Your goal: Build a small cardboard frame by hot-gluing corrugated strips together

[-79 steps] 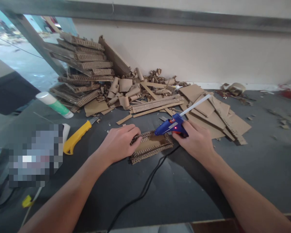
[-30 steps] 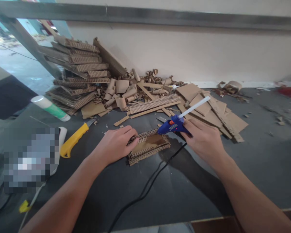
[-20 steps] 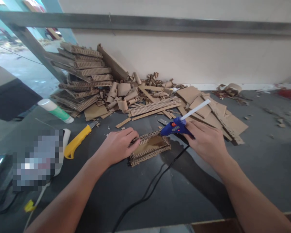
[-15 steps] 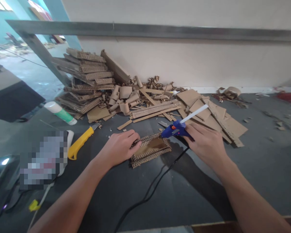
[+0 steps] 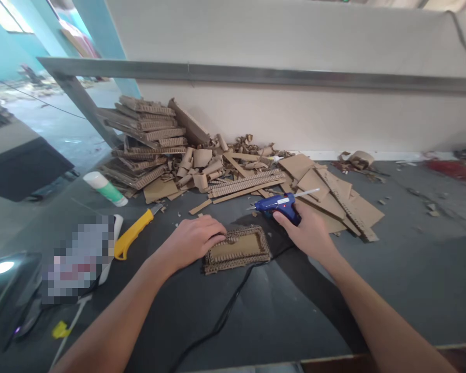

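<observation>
My right hand [image 5: 311, 228] is wrapped round the handle of a blue hot glue gun [image 5: 275, 204], a white glue stick poking from its back. The gun is turned on its side above the table, its nozzle pointing left and apart from the cardboard. Below it lies a small rectangular cardboard tray [image 5: 236, 264] with raised corrugated walls. My left hand [image 5: 198, 238] grips the tray's far left corner, its fingers curled over the wall. The gun's black cord [image 5: 229, 305] runs past the tray's near right corner towards the front edge.
Left of my arms lie a yellow utility knife [image 5: 134, 233], a white and green bottle [image 5: 105, 188] and a blurred-out object [image 5: 81, 259]. Stacked cardboard trays [image 5: 151, 134], curled scraps [image 5: 202, 160] and flat cardboard pieces [image 5: 326, 191] sit along the wall.
My right hand has lifted the glue gun off the tray's right end and tipped it level, its nozzle swinging left. My left hand stays on the tray. The whole view has tilted up slightly.
</observation>
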A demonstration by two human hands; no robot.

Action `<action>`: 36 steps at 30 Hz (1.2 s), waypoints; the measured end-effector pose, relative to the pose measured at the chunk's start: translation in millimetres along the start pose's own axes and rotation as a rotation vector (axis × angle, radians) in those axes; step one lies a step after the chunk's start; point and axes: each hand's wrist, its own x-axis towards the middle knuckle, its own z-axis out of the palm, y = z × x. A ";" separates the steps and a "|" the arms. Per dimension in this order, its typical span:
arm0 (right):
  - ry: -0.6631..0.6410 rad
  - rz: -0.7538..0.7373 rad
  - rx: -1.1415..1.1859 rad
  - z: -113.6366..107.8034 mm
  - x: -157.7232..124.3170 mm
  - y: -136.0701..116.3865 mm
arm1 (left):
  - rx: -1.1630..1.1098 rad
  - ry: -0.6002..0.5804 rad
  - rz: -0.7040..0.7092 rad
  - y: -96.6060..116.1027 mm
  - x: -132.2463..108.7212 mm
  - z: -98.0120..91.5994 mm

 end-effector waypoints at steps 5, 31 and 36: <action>-0.206 0.119 0.386 18.3 -7.8 -7.7 | -0.029 0.111 -0.023 1.5 -1.1 0.3; -0.066 -0.574 0.401 28.5 -37.6 -35.2 | -0.139 0.431 0.115 43.0 6.8 18.4; 0.067 -0.746 0.281 33.0 -38.8 -34.4 | -0.108 0.469 0.124 50.5 8.5 20.8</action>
